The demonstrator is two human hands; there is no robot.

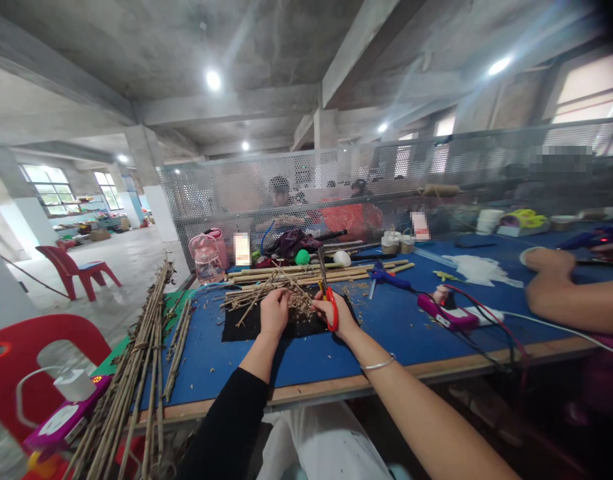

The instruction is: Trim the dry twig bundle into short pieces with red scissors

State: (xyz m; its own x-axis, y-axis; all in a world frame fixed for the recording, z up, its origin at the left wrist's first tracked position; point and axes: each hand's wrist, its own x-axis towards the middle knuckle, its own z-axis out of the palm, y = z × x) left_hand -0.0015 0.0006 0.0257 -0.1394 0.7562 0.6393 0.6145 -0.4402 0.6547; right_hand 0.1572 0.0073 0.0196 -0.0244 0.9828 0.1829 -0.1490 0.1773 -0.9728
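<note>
Orange-handled scissors [331,308] are in my right hand [342,319], their blades pointing up and away from me. My left hand [275,312] is closed in a pinch just to the left, over a heap of thin dry twigs [256,293]; what lies between its fingers is too small to make out. Beneath both hands a black cloth [246,325] is spread on the blue tabletop [306,363], with plant scraps scattered over it. Behind the heap, longer pale sticks [371,270] lie crosswise.
Long bundled stalks [146,347] rest over the table's left edge beside a red chair [81,333]. To the right are a blue glue gun [389,277], a purple power strip [446,313] with cables, and a co-worker's arm [576,300]. A perforated metal screen [226,193] stands behind.
</note>
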